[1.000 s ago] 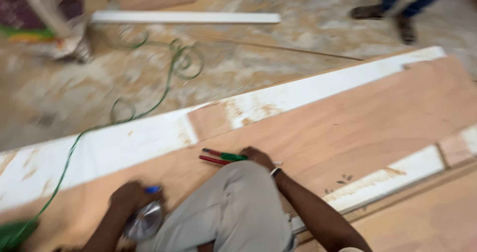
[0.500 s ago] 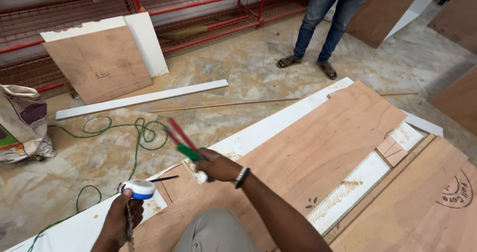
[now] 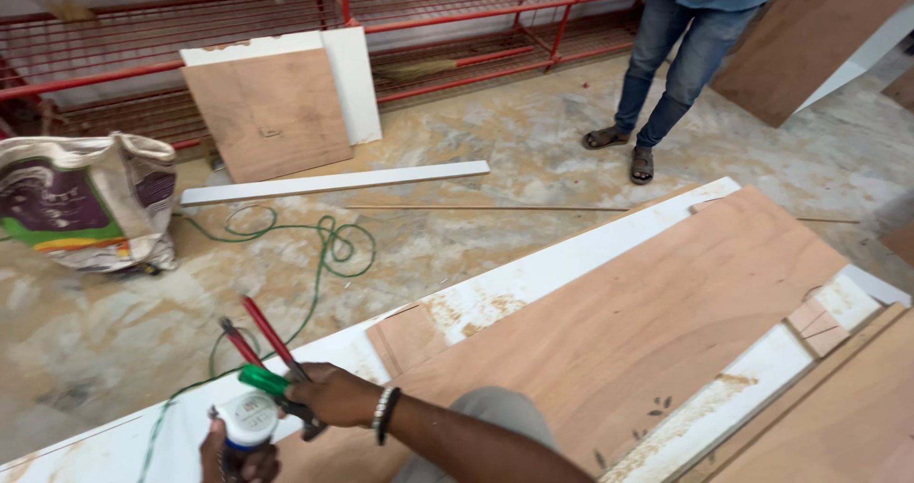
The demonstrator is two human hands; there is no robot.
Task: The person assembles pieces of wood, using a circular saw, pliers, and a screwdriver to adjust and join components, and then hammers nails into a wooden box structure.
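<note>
Down at the bottom left, both hands busy over the plywood sheet (image 3: 647, 321)

Right hand (image 3: 333, 394) has its fingers (image 3: 307, 376) clamped round a pair of red-handled pliers (image 3: 269, 354), handles sticking up and away toward the green cable (image 3: 319, 255) on the floor. Left hand (image 3: 238, 459) sits just under it, fingers wrapped on a small white-capped bottle (image 3: 246, 421) that's touching the pliers' green bit. White board (image 3: 533, 278) runs beside the plywood. Sack (image 3: 90, 202) off left, another person's legs (image 3: 666, 74) at the back.
</note>
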